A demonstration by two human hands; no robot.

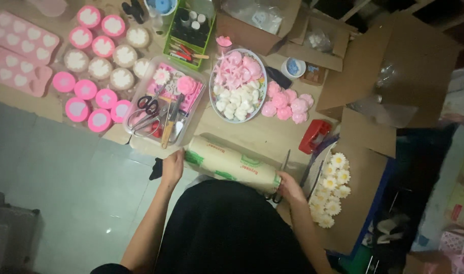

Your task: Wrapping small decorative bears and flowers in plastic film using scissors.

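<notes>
A roll of clear plastic wrap (232,165) with green print lies across the near edge of the brown work surface (262,134). My left hand (172,167) rests against its left end. At the roll's right end, my right hand (288,186) holds a pair of scissors (282,172) whose blades point away from me. A black garment over my lap hides the roll's near side.
A bowl (238,85) of pink and white flower shapes, loose pink pieces (287,104), a clear tray with scissors and tools (163,104), round pink and beige moulds (97,61), pink mould trays (19,53), a red stapler (314,135), white daisy shapes (331,190), and open cardboard boxes (394,71) surround me.
</notes>
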